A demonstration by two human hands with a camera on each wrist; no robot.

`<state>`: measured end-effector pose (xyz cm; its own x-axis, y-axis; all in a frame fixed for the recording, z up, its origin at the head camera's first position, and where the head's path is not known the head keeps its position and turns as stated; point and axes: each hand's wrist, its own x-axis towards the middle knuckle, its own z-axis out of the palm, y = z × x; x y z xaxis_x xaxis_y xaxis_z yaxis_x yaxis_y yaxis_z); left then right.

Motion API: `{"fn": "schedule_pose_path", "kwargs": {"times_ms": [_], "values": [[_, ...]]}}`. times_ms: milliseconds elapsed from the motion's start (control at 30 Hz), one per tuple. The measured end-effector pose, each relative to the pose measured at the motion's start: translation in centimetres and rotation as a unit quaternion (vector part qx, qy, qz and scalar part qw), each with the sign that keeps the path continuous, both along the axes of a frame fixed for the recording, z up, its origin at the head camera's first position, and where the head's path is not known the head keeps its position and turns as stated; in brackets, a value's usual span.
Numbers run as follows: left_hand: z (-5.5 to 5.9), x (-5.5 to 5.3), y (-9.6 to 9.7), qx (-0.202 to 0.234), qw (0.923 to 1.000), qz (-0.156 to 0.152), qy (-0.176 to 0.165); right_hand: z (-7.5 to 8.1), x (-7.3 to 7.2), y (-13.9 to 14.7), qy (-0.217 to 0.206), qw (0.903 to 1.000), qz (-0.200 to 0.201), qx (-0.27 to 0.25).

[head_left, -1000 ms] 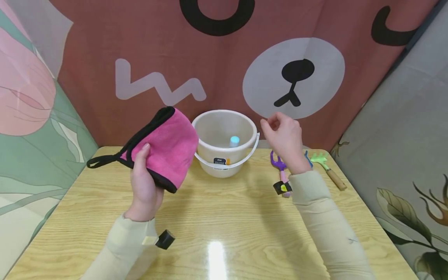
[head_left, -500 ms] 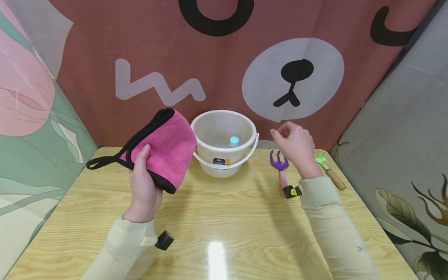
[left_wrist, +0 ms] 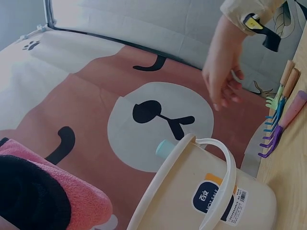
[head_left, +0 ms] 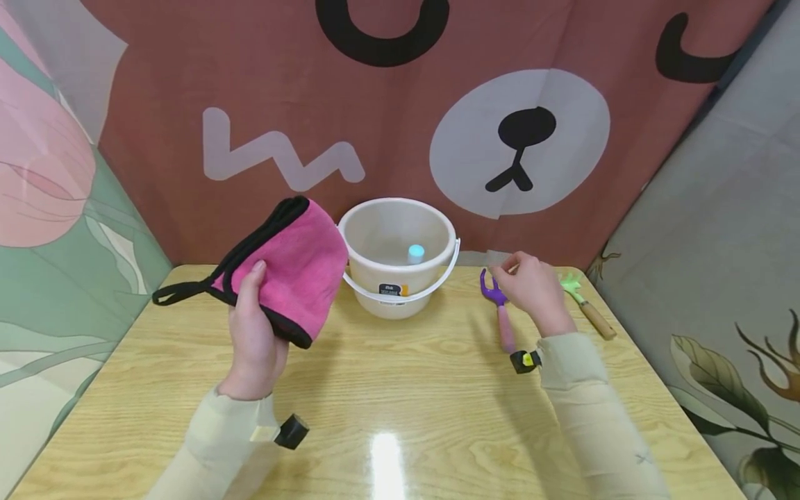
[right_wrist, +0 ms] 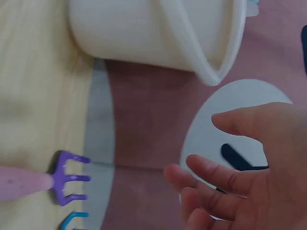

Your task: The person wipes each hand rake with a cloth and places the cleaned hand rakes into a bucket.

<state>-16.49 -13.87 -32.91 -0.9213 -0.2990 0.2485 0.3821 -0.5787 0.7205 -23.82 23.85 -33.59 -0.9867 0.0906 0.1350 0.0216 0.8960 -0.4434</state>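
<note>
Taking the bucket as the centre of the clock in the head view, the right hand (head_left: 532, 290) has moved towards five o'clock since a second ago, and is now between three and four o'clock. It overlaps some tines of the purple three-tined hand fork with a pink handle (head_left: 502, 314), which showed whole then. The slim blue rake with a brown wooden handle (left_wrist: 291, 84), partly visible earlier, is now hidden in the head view. The left hand (head_left: 255, 340) has hardly shifted.

The right hand holds nothing: its fingers bend gently, the thumb well apart from them in the right wrist view. The left hand, near eight o'clock, pinches the pink plush cloth piece (head_left: 300, 267), thumb flat on its front; the other fingers are mostly hidden. The cloth is in the air near nine o'clock, tilted, bordered with black edging (head_left: 265, 230), its black loop pointing towards nine.

The cream plastic bucket (head_left: 369, 278) stands upright on the pale wood-grain table (head_left: 387, 389), a turquoise-topped object (head_left: 415, 254) inside. The fork lies near four o'clock, handle towards six; the light-green rake with a wooden handle (head_left: 595, 318) lies beyond, handle towards five.
</note>
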Motion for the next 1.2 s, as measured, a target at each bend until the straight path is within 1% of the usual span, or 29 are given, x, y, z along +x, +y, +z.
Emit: {"fn": "schedule_pose_path", "kwargs": {"times_ms": [167, 400, 500, 600, 667, 867, 1000, 1200], "values": [[-0.1, 0.1, 0.0, -0.002, 0.9999, -0.006, -0.009, -2.0, 0.0, 0.7, -0.061, 0.998, 0.002, 0.016], [-0.3, 0.1, 0.1, 0.001, 1.0, -0.005, -0.005, -4.6, -0.3, 1.7, -0.108, 0.9934, 0.021, 0.034], [-0.3, 0.1, 0.0, 0.005, 1.0, 0.001, -0.006, -5.7, -0.3, 1.9, -0.144, 0.9884, 0.008, 0.047], [-0.4, 0.2, -0.1, 0.009, 0.9999, 0.004, -0.01, -6.6, -0.3, 1.9, -0.17, 0.9839, -0.008, 0.057], [-0.4, 0.2, -0.1, 0.008, 0.9999, 0.003, -0.011, -7.0, -0.3, 1.9, -0.172, 0.9833, -0.016, 0.057], [-0.2, 0.2, -0.1, 0.001, 0.9999, -0.004, -0.01, -7.4, -0.2, 2.2, -0.159, 0.9863, -0.014, 0.042], [-0.1, 0.2, 0.0, 0.002, 0.9999, -0.004, -0.009, -7.5, -0.1, 2.5, -0.173, 0.9842, -0.015, 0.036], [0.0, 0.1, 0.1, 0.004, 0.9999, -0.012, -0.009, -8.0, -0.2, 2.7, -0.19, 0.9807, -0.012, 0.043]]}}
